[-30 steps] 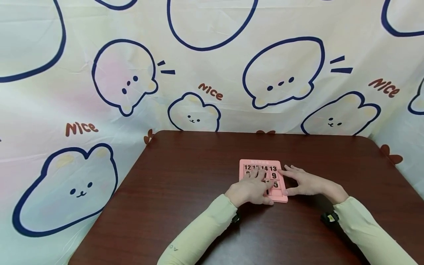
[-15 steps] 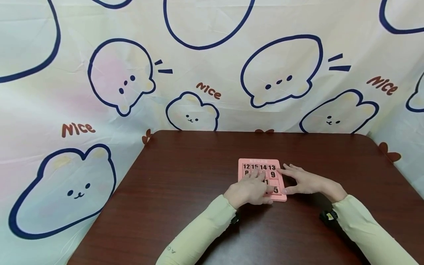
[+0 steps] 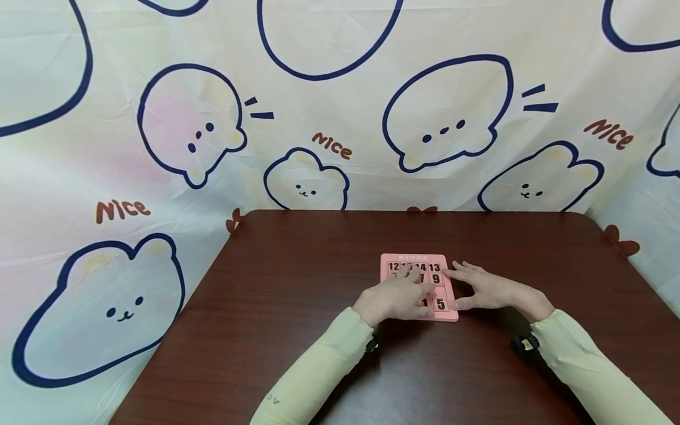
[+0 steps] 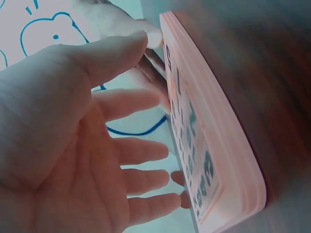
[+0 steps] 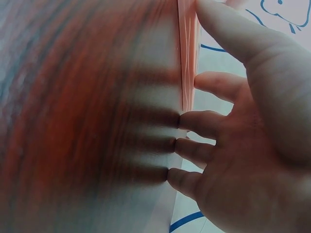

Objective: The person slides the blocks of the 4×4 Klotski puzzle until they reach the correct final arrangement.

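A pink sliding number puzzle [image 3: 413, 258] lies flat on the table, with black-numbered tiles such as the 13 [image 3: 434, 267], the 9 [image 3: 435, 279] and the 5 [image 3: 440, 304]. My left hand [image 3: 392, 298] reaches over it from the left with fingers spread, hiding much of the middle and left tiles. Its index fingertip is by the vacant slot above the 5. Beside the right edge is my right hand [image 3: 489, 289], its thumb and index finger extended against the frame. In the right wrist view its other fingertips [image 5: 182, 145] point down at the tabletop.
The dark brown wooden table [image 3: 297, 265] extends around the puzzle on every side. Behind it hangs a pale cloth [image 3: 366, 106] printed with cartoon bears. Black wrist devices [image 3: 527, 345] sit at both sleeve cuffs.
The 5 tile has slid from the third row down to the bottom right corner. My left hand has since shifted slightly up and its index finger higher; my right hand stays at the edge.
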The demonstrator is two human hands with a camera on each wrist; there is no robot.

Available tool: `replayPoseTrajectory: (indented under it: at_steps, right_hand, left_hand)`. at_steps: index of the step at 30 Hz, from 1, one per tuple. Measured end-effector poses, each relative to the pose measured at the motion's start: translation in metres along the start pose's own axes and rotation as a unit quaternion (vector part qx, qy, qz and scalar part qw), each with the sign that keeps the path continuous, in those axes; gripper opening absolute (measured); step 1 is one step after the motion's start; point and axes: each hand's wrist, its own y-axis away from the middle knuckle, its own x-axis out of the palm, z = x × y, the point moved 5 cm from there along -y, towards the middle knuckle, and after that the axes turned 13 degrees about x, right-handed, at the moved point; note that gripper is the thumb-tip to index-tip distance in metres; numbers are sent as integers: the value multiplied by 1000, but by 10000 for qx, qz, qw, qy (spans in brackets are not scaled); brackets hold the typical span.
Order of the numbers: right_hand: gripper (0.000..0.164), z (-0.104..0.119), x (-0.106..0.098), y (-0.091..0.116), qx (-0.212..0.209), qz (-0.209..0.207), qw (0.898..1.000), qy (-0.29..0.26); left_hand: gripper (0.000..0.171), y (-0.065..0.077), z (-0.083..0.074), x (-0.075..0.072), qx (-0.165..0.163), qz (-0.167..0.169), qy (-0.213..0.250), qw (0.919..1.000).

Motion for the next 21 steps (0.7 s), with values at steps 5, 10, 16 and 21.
replayPoseTrajectory:
  at_steps: [5,10,16,21]
  right_hand:
    - [90,-1,-2,1,-14,-49,10000,40]
    - [90,0,-2,1,-37,-58,10000,42]
    - [90,0,-2,1,-21,-25,10000,13]
    - [89,1,-1,1,35,44,10000,-27]
  left_hand:
    - [67,-7,9,-3,-156,-162,111,9997]
    - [72,-15,14,-7,-230,-143,345,9990]
    - [78,-21,17,-7,-345,-57,563,9978]
    - [82,-21,16,-1,-506,144,492,9974]
